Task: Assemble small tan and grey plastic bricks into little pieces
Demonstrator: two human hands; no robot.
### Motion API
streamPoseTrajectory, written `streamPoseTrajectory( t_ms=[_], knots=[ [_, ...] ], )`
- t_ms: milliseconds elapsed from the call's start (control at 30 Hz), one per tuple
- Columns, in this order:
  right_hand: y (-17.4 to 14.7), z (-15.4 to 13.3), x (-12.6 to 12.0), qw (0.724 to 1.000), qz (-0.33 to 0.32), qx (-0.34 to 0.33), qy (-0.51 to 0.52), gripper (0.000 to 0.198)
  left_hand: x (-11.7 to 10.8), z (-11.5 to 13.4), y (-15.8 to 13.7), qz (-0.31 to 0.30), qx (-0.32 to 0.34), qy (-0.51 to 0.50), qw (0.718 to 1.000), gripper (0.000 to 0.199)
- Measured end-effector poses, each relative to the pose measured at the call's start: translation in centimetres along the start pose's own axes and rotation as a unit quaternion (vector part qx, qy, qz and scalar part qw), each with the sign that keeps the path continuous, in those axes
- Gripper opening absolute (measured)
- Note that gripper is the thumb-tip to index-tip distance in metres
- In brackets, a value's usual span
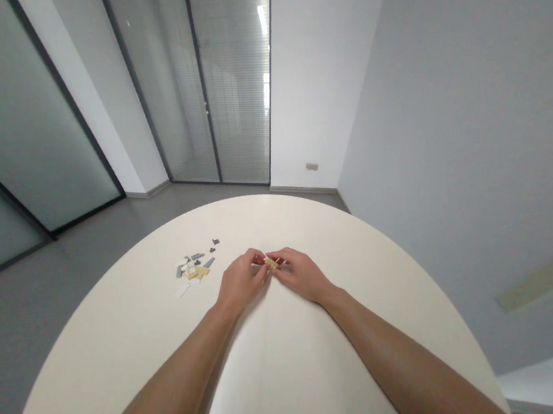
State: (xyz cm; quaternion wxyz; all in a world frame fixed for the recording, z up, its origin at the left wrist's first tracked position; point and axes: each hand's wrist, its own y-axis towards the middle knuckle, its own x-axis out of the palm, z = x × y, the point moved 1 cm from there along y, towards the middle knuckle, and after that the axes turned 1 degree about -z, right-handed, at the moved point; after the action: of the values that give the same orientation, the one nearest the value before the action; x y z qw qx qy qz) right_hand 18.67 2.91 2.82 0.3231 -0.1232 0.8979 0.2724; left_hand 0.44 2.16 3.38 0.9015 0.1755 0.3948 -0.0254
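Note:
Between my two hands, near the middle of the table, is a small tan building-brick piece [271,262] with studs on it. My left hand [241,277] pinches it from the left, thumb and fingers closed at its edge. From the right, the fingers of my right hand [303,273] are closed on the same piece. Fingertips cover parts of it, so whether it is one brick or several joined cannot be made out. To the left of my left hand lies a loose pile of building bricks [194,271] in tan, grey and white.
The round white table [298,379] fills the lower view. Two small dark grey bricks [215,241] lie just beyond the pile, and a flat white piece [182,290] rests on its near side. A grey wall [471,109] stands close on the right, glass partitions [201,82] behind.

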Motion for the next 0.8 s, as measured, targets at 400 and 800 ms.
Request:
streamPoseTrajectory(
  t_ms=[400, 800],
  knots=[
    [0.0, -0.5, -0.18, 1.0, 0.008, 0.018, 0.016, 0.028, 0.21, -0.2, 0.09, -0.005, 0.0, 0.017, 1.0, 0.015],
    [0.05, -0.68, -0.11, 1.0, 0.005, 0.021, 0.007, 0.022, -0.01, 0.0, 0.08, -0.007, -0.009, 0.023, 1.0, 0.015]
  ],
)
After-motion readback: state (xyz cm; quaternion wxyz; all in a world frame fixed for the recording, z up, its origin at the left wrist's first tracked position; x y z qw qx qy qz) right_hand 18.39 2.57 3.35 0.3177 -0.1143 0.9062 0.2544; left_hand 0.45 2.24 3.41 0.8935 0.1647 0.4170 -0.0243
